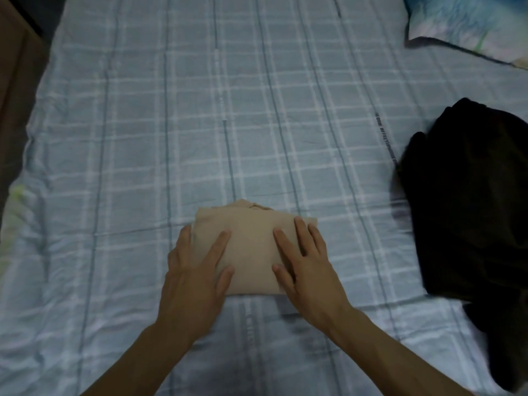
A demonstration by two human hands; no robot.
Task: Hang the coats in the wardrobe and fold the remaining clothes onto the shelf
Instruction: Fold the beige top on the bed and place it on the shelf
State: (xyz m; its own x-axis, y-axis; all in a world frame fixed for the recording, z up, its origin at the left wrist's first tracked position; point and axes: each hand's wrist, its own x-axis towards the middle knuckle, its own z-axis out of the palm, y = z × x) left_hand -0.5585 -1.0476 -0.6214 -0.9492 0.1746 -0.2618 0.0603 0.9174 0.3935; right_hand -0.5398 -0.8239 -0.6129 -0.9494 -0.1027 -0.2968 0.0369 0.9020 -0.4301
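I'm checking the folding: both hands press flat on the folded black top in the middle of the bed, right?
Not quite. In the head view, the left hand and right hand press the folded beige top. The black clothes lie untouched at the right.

Bed fills nearly the whole frame, covered with a pale blue-grey checked sheet, lightly creased toward the lower left. Lying directly on it: a beige garment, folded into a compact rectangle, lower centre of the frame; a heap of dark clothing, unfolded, at the right edge, well apart from the beige piece; a pillow with a blue and white print in the upper right corner, partly cut off by the frame.
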